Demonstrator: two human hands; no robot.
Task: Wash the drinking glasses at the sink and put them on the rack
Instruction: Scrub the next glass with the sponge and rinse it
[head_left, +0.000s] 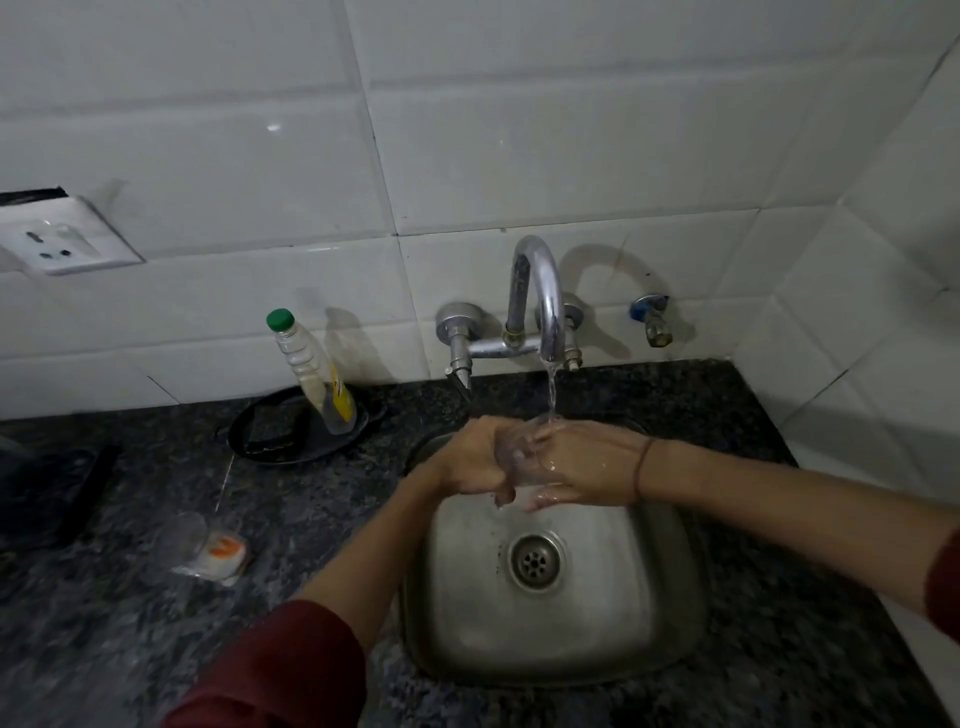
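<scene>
A clear drinking glass (515, 451) is held upright over the steel sink (670, 587), right under the running tap (540, 301). My left hand (470, 460) grips its left side. My right hand (582, 465) wraps the right side, wet, with fingers at the rim. Water from the spout falls into the glass. A second clear glass (179, 538) stands on the dark granite counter to the left of the sink, apart from both hands.
A soap bar in a small dish (223, 553) sits beside the second glass. A green-capped liquid bottle (311, 371) leans in a black pan (291, 431) behind. A dark object (47, 499) lies at far left. A wall socket (62, 241) is above.
</scene>
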